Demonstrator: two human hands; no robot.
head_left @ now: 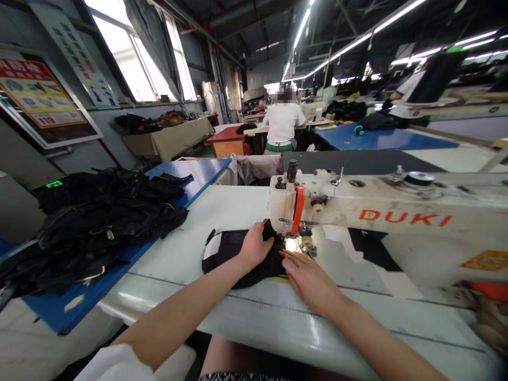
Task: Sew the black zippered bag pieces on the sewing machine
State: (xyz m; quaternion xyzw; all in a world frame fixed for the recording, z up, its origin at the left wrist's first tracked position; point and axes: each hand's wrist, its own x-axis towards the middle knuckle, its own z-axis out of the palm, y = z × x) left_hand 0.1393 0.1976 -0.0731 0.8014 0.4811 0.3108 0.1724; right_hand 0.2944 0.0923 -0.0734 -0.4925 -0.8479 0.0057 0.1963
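White sleeve [115, 365] nearest, behind left hand [256, 246]. Black fabric piece [232, 246] under left hand — long axis crosswise, rounded end with pale patch [213, 246] left of it; soft, matte. Left hand curled over fabric; pinch or press, cannot tell. Right hand [304, 270] flat, unclenched — nearer lit needle area [291, 245] of scuffed, painted sewing machine [337, 201] ahead.

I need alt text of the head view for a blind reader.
The left hand and right hand rest on black fabric at a white DUKI sewing machine. A heap of black pieces lies on a blue table at left; ahead, a person faces away.
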